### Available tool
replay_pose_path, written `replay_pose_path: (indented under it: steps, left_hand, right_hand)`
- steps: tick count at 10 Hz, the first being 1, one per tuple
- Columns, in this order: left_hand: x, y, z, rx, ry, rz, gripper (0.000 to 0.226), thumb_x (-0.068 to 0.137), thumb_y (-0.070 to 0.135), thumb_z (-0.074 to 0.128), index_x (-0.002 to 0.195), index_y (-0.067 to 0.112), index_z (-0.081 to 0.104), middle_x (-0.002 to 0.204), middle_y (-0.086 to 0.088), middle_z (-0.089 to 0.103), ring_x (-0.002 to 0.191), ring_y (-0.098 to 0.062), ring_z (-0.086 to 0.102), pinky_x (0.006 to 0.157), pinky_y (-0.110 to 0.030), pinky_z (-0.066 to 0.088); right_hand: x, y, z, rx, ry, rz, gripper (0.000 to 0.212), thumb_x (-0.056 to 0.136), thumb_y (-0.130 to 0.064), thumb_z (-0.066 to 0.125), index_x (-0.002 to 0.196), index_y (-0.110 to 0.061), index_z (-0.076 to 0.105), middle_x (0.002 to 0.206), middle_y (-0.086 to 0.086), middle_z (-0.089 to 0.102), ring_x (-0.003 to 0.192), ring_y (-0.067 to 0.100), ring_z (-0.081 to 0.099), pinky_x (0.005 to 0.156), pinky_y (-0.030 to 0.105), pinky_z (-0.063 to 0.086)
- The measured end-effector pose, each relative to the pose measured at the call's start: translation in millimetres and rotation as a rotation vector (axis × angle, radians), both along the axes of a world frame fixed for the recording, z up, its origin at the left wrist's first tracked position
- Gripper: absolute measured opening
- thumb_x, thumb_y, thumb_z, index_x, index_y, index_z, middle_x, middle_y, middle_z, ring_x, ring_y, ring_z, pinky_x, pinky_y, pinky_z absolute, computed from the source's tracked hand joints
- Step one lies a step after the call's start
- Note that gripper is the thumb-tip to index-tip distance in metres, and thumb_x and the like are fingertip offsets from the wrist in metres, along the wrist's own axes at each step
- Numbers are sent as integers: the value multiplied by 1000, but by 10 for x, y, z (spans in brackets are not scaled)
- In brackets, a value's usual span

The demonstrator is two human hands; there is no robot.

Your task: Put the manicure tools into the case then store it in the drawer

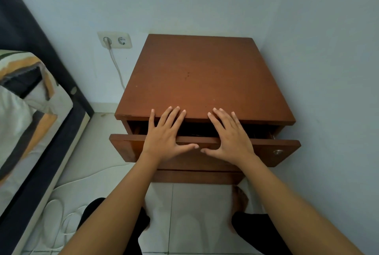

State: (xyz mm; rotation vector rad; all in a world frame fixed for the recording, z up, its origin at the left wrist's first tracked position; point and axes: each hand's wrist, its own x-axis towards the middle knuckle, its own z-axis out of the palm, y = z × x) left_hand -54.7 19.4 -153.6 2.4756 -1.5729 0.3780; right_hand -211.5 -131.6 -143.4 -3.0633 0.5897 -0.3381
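While the drawer (205, 148) stands part-open w/ its long front edge running left-right, left hand (164, 133) and right hand (229, 137) lie flat, empty, equally near; case probably inside, unseen.

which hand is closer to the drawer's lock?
Right. The right hand lies flat on the drawer front, nearer the lock at its right end. The left hand is further left, past the right hand.

left hand (164, 137), right hand (228, 140), flat, fingers spread
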Motion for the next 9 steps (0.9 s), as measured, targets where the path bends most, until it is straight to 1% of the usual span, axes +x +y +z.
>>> replay_pose_path:
  steps: [1,2,3,4,5,6,7,8,9]
  left_hand:
    - [50,-95,-87,-131,-15,14,85,76,79,36,136,20,44,140,-7,49,133,-25,37,111,-54,21]
    - [57,-195,-221,-275,-43,55,74,76,72,51,127,19,50,131,-8,55,126,-23,38,108,-51,21]
    - [73,-289,-345,-382,-103,89,64,77,64,59,122,20,49,127,-8,54,122,-24,40,108,-51,21]
    - [96,-335,-410,-420,-153,112,59,79,61,58,120,20,48,127,-4,42,121,-24,40,108,-49,20]
    - [91,-334,-397,-385,-168,122,58,80,60,57,120,19,49,125,-5,42,121,-25,39,107,-50,20]
    - [37,-312,-299,-301,-114,147,58,80,59,56,120,18,48,122,-10,54,121,-26,37,107,-51,18]
    - [-34,-245,-111,-151,10,147,64,82,63,48,128,19,45,130,-11,52,129,-27,36,110,-52,13]
    - [-103,-115,118,27,128,108,76,84,68,39,144,22,30,150,-6,32,142,-24,20,115,-50,4]
    - [-175,-24,341,154,278,80,81,85,66,40,149,23,16,158,-2,14,146,-21,6,116,-45,5]
  right_hand:
    - [78,-86,-62,-11,-104,-24,87,69,-69,58,139,-24,32,146,4,39,137,22,32,115,38,14]
    - [147,-124,-185,-18,-251,-57,72,69,-60,64,129,-26,43,135,4,49,128,22,39,109,40,28]
    - [238,-130,-278,-41,-390,-112,60,69,-51,69,119,-26,49,125,5,55,118,21,42,99,38,31]
    - [285,-135,-333,-81,-446,-139,54,69,-46,71,115,-25,50,120,4,57,113,21,42,94,38,32]
    - [279,-137,-325,-98,-418,-142,54,70,-47,70,115,-26,49,119,4,57,113,21,42,95,37,31]
    - [271,-69,-234,-49,-342,-188,55,69,-44,72,115,-27,49,119,4,57,113,25,49,96,42,39]
    - [252,21,-97,28,-268,-194,57,68,-34,76,117,-23,50,121,6,56,116,28,51,102,44,38]
    - [182,135,97,103,-159,-180,61,74,-29,73,128,-22,45,131,7,49,126,27,43,110,42,31]
    - [84,227,212,165,-73,-199,66,80,-29,69,137,-22,36,140,5,40,132,24,35,110,38,32]
